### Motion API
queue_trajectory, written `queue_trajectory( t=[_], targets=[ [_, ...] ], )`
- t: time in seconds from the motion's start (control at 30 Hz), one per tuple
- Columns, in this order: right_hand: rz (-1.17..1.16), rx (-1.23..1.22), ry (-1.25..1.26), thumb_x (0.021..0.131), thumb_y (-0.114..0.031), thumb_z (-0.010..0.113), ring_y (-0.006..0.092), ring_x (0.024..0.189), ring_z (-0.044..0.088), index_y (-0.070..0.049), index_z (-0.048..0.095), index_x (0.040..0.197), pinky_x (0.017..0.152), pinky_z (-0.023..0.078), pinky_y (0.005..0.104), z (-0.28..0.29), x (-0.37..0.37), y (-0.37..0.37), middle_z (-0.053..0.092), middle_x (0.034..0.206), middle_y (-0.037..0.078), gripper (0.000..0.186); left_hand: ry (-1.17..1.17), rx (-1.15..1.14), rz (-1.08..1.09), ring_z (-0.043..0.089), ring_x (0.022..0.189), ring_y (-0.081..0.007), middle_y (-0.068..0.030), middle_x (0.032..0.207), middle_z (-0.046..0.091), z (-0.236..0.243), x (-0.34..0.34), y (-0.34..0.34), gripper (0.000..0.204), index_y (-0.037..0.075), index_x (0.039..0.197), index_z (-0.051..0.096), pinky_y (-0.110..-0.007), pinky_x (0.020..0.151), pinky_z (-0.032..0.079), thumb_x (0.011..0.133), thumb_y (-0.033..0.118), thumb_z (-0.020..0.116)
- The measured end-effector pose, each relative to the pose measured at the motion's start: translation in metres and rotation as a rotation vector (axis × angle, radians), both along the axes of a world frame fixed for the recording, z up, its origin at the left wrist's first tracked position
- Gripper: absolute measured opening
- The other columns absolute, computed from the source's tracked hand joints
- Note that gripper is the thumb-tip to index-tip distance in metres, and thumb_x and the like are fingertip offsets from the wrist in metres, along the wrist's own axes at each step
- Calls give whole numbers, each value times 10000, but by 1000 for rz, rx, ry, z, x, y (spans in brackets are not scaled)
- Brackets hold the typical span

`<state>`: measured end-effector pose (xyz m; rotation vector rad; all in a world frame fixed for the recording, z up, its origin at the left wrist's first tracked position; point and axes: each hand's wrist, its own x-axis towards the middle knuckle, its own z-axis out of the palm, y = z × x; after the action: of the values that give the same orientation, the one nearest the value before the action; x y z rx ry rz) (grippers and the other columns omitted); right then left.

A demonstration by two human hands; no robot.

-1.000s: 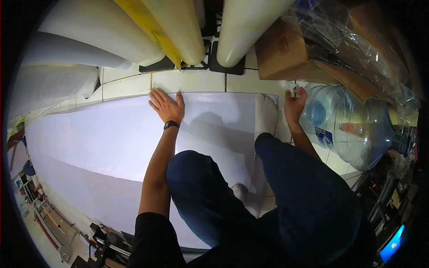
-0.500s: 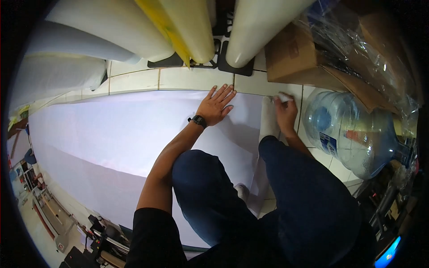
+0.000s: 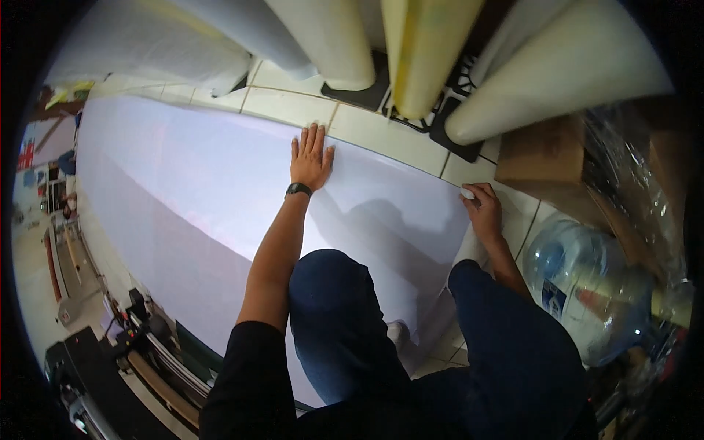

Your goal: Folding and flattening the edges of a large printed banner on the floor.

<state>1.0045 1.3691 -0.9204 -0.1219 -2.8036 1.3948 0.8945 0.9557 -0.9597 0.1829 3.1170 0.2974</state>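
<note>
A large white sheet (image 3: 176, 169) covers much of the tiled floor under me. My left hand (image 3: 312, 163), with a dark watch on its wrist, lies flat on it with fingers spread, the tips close to the far edge. At the sheet's far right corner is my right hand (image 3: 484, 209), its fingers closed on a small white object (image 3: 467, 193) whose kind I cannot make out. Just below that hand my light-socked foot (image 3: 469, 246) rests by the sheet's right edge, partly hidden by my knee.
Several tall rolls (image 3: 334, 44) stand on black bases beyond the sheet. A cardboard box (image 3: 543, 154) with clear plastic wrap (image 3: 631, 176) and a large transparent water jug (image 3: 587, 286) are at the right. Black machinery (image 3: 95, 381) with long rails stands at the lower left.
The view has swung, so rolls, box and jug appear shifted right and downward. My right hand has come from beyond my foot to the sheet's corner. My left hand stays flat near the far edge.
</note>
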Motion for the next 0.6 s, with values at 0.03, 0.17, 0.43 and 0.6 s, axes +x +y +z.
queue_trajectory(
  t=[0.03, 0.17, 0.43, 0.6],
  targets=[
    [40, -27, -89, 784, -40, 745, 220, 876, 607, -73, 703, 1063, 758, 505, 320, 6, -7, 0, 633, 1020, 80, 284, 12, -23, 8, 170, 1475, -290, -102, 1587, 236, 5, -8, -8, 624, 99, 1515, 271, -490, 1193, 96, 985, 410, 376],
    [255, 64, -65, 792, -26, 724, 262, 946, 610, -59, 685, 1063, 810, 509, 355, 4, -35, -12, 649, 1056, 101, 276, -7, -57, 127, 179, 1473, -288, -86, 1585, 246, 12, -18, -37, 620, 97, 1509, 286, -484, 1193, 104, 983, 413, 377],
    [589, 31, -12, 810, -7, 692, 288, 982, 597, -40, 667, 1036, 837, 500, 371, 13, -97, -106, 652, 1040, 105, 229, 89, 103, 154, 210, 1463, -297, -147, 1563, 277, 6, -6, -53, 641, 33, 1486, 308, -461, 1196, 118, 960, 383, 415],
    [763, 56, 92, 810, -12, 679, 322, 990, 578, -32, 657, 1024, 860, 470, 397, -1, -158, -202, 651, 1015, 122, 216, 181, 253, 199, 325, 1393, -348, -203, 1466, 397, 10, -7, -49, 567, -37, 1375, 424, -466, 1177, 207, 901, 261, 511]
  ],
)
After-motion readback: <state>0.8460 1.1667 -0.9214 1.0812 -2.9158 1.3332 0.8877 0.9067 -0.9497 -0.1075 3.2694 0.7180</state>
